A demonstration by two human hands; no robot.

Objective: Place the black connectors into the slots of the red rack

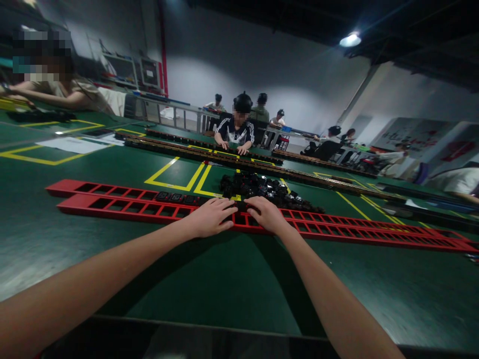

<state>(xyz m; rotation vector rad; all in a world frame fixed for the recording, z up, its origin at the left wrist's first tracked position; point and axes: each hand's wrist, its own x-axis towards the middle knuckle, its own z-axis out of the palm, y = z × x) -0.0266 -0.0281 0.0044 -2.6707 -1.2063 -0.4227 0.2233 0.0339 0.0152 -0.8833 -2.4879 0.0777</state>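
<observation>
Two long red slotted strips [123, 208] lie side by side across the green table in front of me. Several black square modules [175, 197] that look like sockets fill slots of the far strip, left of my hands. My left hand [213, 217] rests over the strips, its fingers stretched out and apart. Close by on the right, my right hand [267, 213] bends its fingers down at the strips. A dark piece shows between both hands' fingertips, but whatever the right fingers hold is hidden. Just beyond lies a pile of loose black parts [258, 185].
Long brown-and-black strips [209, 158] cross the table farther back. A person [235, 130] works opposite, and another person [71, 92] leans over the table at the left. Yellow tape outlines [170, 187] mark the tabletop; white paper [71, 144] lies at the left.
</observation>
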